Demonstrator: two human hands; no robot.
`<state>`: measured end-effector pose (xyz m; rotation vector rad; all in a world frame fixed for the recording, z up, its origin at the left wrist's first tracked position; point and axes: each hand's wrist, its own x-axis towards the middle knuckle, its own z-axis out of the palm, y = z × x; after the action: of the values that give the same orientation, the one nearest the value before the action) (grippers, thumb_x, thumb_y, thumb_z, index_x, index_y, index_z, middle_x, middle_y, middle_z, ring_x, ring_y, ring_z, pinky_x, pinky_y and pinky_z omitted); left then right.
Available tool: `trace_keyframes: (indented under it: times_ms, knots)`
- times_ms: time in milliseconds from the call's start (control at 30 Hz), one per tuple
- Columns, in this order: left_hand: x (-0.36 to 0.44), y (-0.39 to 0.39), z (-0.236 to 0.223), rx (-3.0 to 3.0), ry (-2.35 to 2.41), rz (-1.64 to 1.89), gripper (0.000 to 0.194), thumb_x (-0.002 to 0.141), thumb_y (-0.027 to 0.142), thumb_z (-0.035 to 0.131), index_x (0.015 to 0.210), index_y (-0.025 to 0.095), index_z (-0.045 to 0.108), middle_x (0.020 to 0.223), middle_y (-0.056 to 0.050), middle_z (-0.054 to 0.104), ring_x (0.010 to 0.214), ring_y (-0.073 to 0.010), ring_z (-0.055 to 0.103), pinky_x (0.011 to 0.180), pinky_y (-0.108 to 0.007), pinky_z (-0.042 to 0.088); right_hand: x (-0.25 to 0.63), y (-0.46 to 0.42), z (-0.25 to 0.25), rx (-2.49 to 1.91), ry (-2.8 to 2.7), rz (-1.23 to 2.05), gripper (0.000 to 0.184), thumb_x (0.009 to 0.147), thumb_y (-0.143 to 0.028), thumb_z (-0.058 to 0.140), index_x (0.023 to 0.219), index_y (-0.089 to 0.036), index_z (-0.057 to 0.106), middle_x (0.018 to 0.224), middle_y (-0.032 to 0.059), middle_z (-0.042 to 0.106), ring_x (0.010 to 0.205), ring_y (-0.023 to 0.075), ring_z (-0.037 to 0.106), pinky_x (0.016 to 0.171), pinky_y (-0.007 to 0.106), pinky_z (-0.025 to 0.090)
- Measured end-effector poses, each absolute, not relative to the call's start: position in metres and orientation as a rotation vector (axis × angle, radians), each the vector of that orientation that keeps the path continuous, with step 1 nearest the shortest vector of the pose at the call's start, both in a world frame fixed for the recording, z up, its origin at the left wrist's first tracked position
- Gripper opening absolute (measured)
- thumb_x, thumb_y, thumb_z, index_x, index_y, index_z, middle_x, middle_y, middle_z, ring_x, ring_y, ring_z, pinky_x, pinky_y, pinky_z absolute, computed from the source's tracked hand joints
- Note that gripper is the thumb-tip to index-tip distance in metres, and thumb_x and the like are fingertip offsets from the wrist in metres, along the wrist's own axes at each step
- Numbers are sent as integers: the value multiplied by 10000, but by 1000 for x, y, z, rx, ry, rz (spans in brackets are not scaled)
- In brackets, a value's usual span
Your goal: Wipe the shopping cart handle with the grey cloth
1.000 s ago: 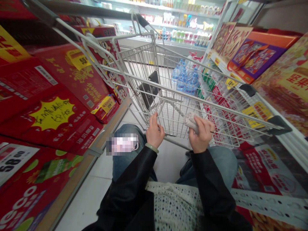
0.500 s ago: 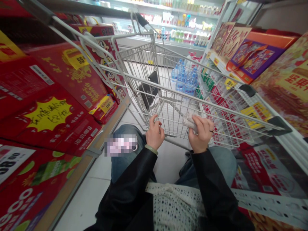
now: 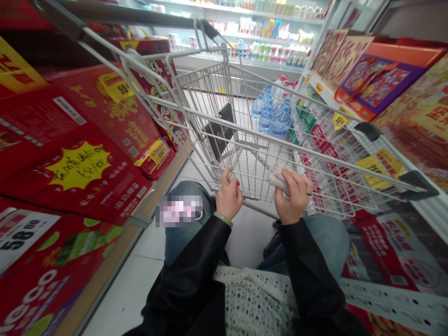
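Observation:
A wire shopping cart (image 3: pixel 210 116) stands side-on close in front of me. My left hand (image 3: pixel 229 196), with a pale bangle at the wrist, is at the lower wires of its near side, fingers curled round a wire. My right hand (image 3: pixel 294 193) grips a folded, whitish cloth (image 3: pixel 278 176) and presses it against the same wire side, further right. The fingertips of the right hand are partly hidden behind the cloth. Inside the cart, wires and a dark panel (image 3: pixel 220 131) show.
Red gift boxes (image 3: pixel 80 163) with yellow price tags line the left. Shelves on the right hold boxes (image 3: pixel 380 84) and wrapped bottle packs (image 3: pixel 399 247). Blue-capped water bottles (image 3: pixel 275 116) stand on the floor beyond the cart, before a lit chiller (image 3: pixel 259 32). My knees flank both hands.
The whole view has shifted slightly, with everything a little further right in the picture. Both hands keep nearly the same place on the cart, and the cloth stays in my right hand.

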<state>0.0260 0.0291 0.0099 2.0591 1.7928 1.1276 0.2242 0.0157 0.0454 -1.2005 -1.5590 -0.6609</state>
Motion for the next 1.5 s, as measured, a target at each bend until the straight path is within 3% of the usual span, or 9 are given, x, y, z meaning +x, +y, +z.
trace_keyframes:
  times_ms: [167,467,733,967,1233,1500]
  knots:
    - [25,31,8,2111,1803,1087,132,893,160,547,1010,205,590,1621,-123,351,744,-141,667,688,-313,535,228,9,18,-1192,-1676,-637,465,822,-40,585,1249,-199,677,1132,78,743,1084,228,624,997,409,537]
    - [27,30,5,2133,1869,1028,115,905,166,544,1001,210,588,1639,-101,337,758,-141,684,706,-325,557,220,20,65,-1150,-1503,-714,424,840,-77,613,1227,-230,693,1146,77,739,1098,244,636,1004,437,533]
    - [30,29,2,2126,1868,1073,113,895,166,557,992,209,596,1640,-103,339,801,-154,698,720,-325,560,212,10,23,-1217,-1723,-486,481,829,-54,546,1260,-215,684,1165,78,735,1118,231,627,1017,424,532]
    - [32,29,0,2149,1903,1053,112,892,169,561,987,209,606,1642,-103,341,818,-162,701,668,-316,544,210,21,65,-1089,-1592,-647,483,836,-43,618,1275,-238,671,1158,69,739,1103,233,630,1002,418,540]
    - [35,24,4,2140,1887,1005,117,904,180,553,1008,210,597,1663,-106,308,807,-161,705,682,-323,559,210,14,46,-1138,-1695,-586,485,828,-28,580,1267,-214,670,1146,71,742,1100,235,626,997,417,550]
    - [35,23,3,2191,1907,945,120,908,188,542,1012,216,594,1668,-91,295,814,-193,718,643,-351,561,206,21,68,-1112,-1579,-683,460,840,-53,594,1255,-236,672,1153,74,733,1097,231,644,1009,424,543]
